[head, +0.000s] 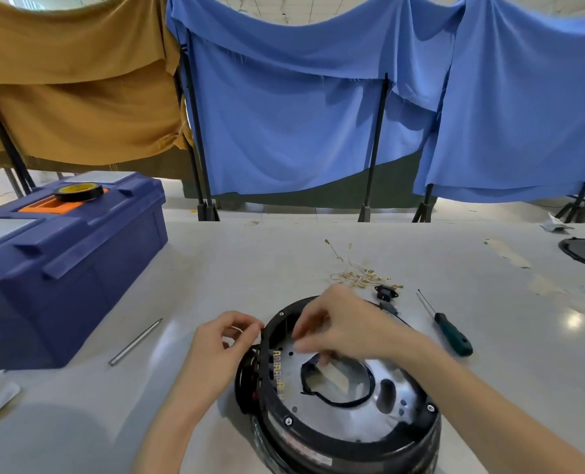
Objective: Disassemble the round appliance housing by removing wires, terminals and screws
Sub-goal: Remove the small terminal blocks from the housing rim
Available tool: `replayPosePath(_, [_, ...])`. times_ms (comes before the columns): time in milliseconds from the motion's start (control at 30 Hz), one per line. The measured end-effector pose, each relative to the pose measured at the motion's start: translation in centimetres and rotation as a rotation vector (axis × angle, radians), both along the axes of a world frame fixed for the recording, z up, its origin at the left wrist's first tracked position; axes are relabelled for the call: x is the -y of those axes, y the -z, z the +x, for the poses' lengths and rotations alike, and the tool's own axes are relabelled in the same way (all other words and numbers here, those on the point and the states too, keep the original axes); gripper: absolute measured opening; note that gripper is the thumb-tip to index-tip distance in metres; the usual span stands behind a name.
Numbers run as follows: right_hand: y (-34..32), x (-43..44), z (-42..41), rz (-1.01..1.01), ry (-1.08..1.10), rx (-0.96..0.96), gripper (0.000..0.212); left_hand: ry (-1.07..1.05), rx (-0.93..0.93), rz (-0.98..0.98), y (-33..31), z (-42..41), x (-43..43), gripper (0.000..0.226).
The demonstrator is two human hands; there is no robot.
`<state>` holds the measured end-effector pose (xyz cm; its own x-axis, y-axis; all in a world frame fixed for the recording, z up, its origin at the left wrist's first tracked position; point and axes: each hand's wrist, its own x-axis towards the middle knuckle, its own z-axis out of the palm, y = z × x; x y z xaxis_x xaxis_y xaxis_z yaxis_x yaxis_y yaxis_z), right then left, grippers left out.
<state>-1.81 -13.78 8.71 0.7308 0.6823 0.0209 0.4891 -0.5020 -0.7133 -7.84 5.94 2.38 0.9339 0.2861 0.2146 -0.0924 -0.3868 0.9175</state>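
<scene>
The round black housing [286,439] sits on the near part of the grey table [250,261], just right of centre, open side up, with its silver inner plate [322,413] showing. A row of brass terminals [278,369] runs along the plate's left edge. My left hand [222,340] is at the housing's left rim, with the fingers curled and pinching a thin pale wire [236,328] between thumb and fingertips. My right hand [345,326] reaches over the far rim and down into the housing with its fingers bent. It is blurred, so I cannot tell whether those fingers grip anything or only touch the plate. Just beyond the housing lies a loose heap of pale wires with brass ends [359,273], and beside it, to the right, a small black socket part [385,290]. A green-handled screwdriver [453,335] lies to the right of the housing, apart from it. To the left lies a slim metal rod [135,342], and beyond it at the far left stands a blue toolbox [69,261] with a roll of black tape [79,192] on its lid.
</scene>
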Motion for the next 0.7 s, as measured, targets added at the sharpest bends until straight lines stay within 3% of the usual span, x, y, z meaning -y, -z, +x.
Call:
replayPosePath(267, [2.3,-3.4,-1.8,-0.254,-0.008,0.235,0.012,0.149,-0.077,-0.083,0.3,-2.6,-1.2,0.026])
replayPosePath(533, [3.9,-4.5,-1.9,-0.319,0.030,0.365,0.014,0.105,0.062,0.012,0.7,-2.5,-1.0,0.030])
replayPosePath(700, [4.5,-4.7,-2.0,-0.225,0.077,0.334,0.015,0.077,0.066,0.045,1.2,-2.2,-1.0,0.032])
